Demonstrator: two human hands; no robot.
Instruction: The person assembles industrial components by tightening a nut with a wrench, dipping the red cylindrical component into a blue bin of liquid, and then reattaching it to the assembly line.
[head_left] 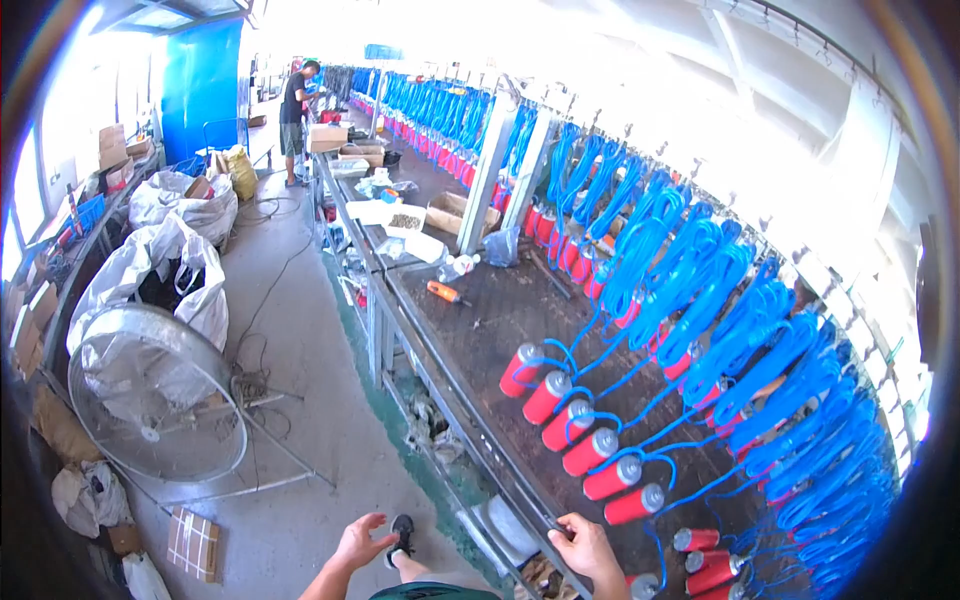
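Observation:
My left hand (362,543) is in the air over the aisle, left of the bench, its fingers apart with nothing in them. At the bench's near edge, my right hand (585,547) has its fingers curled in; whether anything is inside them is hidden. Close to it lies a row of red cylinders with silver ends, the nearest red cylinder (630,505) just beyond my fingers. A blue cord (682,495) runs from that cylinder toward the looped bundles on the right. More red cylinders (708,572) lie at the lower right.
Bundles of blue cord (690,270) hang along the dark bench (500,310). An orange-handled tool (443,291), trays and boxes lie on it. A floor fan (155,395), white sacks (200,280) and a carton (193,545) stand left. A person (294,115) stands farther along.

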